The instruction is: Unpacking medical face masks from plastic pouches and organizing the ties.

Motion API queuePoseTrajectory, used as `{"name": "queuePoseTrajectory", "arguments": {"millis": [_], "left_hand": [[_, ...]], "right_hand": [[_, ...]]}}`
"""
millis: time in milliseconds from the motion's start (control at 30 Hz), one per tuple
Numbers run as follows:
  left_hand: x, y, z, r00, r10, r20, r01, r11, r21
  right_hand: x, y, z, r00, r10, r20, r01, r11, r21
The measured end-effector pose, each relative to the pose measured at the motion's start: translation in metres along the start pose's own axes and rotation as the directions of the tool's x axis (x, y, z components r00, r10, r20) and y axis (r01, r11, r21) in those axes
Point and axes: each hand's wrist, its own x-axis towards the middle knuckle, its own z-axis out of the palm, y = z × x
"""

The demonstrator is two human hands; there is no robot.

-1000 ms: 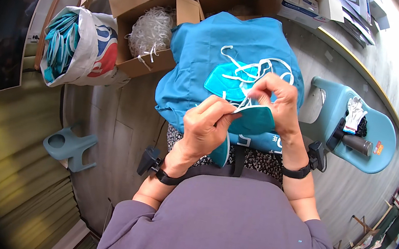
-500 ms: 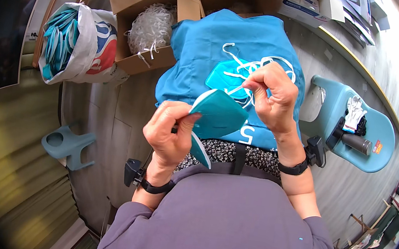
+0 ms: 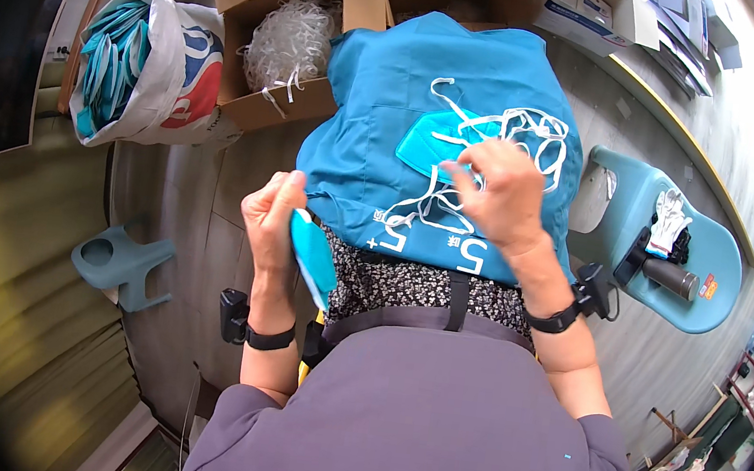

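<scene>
My left hand is closed on a folded teal face mask, which hangs beside my lap. Over the blue apron on my lap, my right hand has its fingers curled and thumb bent in; whether a strap is between them is hidden. Beneath that hand lies another teal mask, flat on the cloth. Loose white elastic straps form a tangle on and beside this mask, with more strands nearer my waist.
At the left stands a white bag stuffed with teal masks. An open cardboard box beyond it holds a heap of white straps. A light-blue stool at the right carries gloves and a dark cylinder; a smaller stool stands left.
My left hand has moved left and away from my right, taking the mask along and turning it edge-on. My right hand has come down slightly; white strands now lie across the apron's lower part.
</scene>
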Motion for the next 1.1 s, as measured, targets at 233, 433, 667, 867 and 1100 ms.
{"name": "queuePoseTrajectory", "arguments": {"millis": [233, 433, 667, 867, 1100], "left_hand": [[0.012, -0.001, 0.018, 0.981, -0.040, 0.191, -0.027, 0.941, 0.336], [0.013, -0.004, 0.058, 0.865, -0.266, 0.425, 0.071, 0.904, 0.422], [0.011, -0.007, 0.093, 0.861, -0.130, 0.491, -0.100, 0.905, 0.414], [0.010, -0.011, 0.102, 0.892, 0.159, 0.423, -0.340, 0.853, 0.396], [0.008, -0.003, 0.116, 0.914, 0.299, 0.275, -0.398, 0.792, 0.463]], "right_hand": [[-0.015, 0.005, 0.045, 0.986, 0.057, 0.156, -0.052, 0.998, -0.035], [-0.001, -0.008, 0.010, 0.979, 0.137, 0.153, -0.193, 0.871, 0.451], [-0.005, -0.015, 0.003, 0.976, 0.136, 0.167, -0.211, 0.763, 0.611], [0.003, -0.005, 0.003, 0.989, 0.117, 0.089, -0.147, 0.739, 0.657], [0.010, -0.012, -0.005, 0.987, 0.161, -0.026, -0.116, 0.805, 0.581]]}}
